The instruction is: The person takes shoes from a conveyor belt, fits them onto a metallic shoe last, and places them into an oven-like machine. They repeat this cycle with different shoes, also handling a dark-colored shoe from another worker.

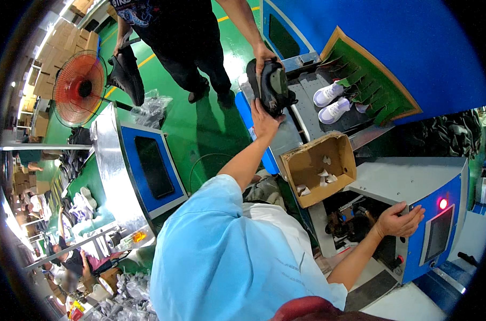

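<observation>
My left hand [265, 124] reaches out ahead, its fingers round the lower end of a black shoe [275, 88]. A co-worker's hand [263, 56] holds the upper end of that same shoe. To the right, my right hand [399, 220] is held with its palm turned up and fingers stretched, nothing in it. It is beside the front of a blue and grey machine [409, 267], near a lit red button [443, 204]. Two white shoes [331, 104] stand on a conveyor past my left hand, by a green fringed curtain [379, 80].
A cardboard box [320, 195] with small white pieces sits between my arms. The co-worker [173, 32] stands across from me, another dark shoe [126, 77] in the other hand. Left are a red fan [80, 88] and a blue-panelled machine [153, 166].
</observation>
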Demonstrator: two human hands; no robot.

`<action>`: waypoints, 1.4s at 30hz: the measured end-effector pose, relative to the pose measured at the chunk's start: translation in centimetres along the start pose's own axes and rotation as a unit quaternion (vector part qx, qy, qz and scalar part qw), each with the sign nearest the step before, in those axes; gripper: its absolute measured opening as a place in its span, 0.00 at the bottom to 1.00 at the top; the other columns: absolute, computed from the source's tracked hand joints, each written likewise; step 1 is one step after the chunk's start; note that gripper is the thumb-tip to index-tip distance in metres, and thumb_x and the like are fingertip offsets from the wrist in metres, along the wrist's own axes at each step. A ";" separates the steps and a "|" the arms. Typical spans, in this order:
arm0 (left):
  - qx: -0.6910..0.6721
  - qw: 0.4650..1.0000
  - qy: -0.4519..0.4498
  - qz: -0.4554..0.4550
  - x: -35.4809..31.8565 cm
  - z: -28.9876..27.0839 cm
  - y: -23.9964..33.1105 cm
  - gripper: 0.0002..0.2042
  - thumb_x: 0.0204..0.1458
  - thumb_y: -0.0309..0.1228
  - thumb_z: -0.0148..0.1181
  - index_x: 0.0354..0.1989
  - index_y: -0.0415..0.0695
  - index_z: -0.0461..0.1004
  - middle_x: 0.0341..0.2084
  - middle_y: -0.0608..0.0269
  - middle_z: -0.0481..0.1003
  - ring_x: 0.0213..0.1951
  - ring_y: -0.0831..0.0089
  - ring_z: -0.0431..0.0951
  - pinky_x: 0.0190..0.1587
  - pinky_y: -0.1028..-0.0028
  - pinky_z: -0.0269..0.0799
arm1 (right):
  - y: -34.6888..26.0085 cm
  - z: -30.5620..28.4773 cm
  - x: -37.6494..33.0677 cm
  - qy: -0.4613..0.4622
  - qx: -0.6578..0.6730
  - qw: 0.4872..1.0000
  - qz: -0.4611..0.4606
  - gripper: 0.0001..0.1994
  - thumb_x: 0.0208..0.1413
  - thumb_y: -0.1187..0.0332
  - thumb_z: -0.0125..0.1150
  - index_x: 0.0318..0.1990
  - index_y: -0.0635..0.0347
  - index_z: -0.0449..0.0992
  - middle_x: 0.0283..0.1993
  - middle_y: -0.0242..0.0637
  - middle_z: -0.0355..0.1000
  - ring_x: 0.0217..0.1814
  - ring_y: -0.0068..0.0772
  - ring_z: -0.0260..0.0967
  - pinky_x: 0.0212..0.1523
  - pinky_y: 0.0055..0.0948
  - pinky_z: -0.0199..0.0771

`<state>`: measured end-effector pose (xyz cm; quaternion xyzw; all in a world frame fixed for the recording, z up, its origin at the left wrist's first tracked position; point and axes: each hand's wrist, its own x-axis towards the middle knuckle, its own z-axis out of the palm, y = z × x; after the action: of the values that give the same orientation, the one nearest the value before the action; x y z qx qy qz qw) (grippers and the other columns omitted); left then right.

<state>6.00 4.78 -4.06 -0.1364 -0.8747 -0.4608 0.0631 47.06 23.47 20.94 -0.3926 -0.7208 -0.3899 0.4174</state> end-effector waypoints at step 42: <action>-0.395 0.830 -0.283 -0.273 4.5 -8.6 -4.9 0.28 0.46 0.22 0.75 0.56 0.38 0.71 0.47 0.58 0.79 0.45 0.63 0.81 0.49 0.64 0.78 | -4.3 -5.9 -0.9 -0.106 0.177 0.961 0.186 0.21 0.62 0.68 0.62 0.61 0.66 0.73 0.62 0.50 0.72 0.65 0.50 0.68 0.66 0.50 0.64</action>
<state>0.08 -4.10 -1.96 -0.0302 -0.5993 -0.7066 -0.3749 45.29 16.32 21.19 -0.4787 -0.7329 -0.1279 0.4663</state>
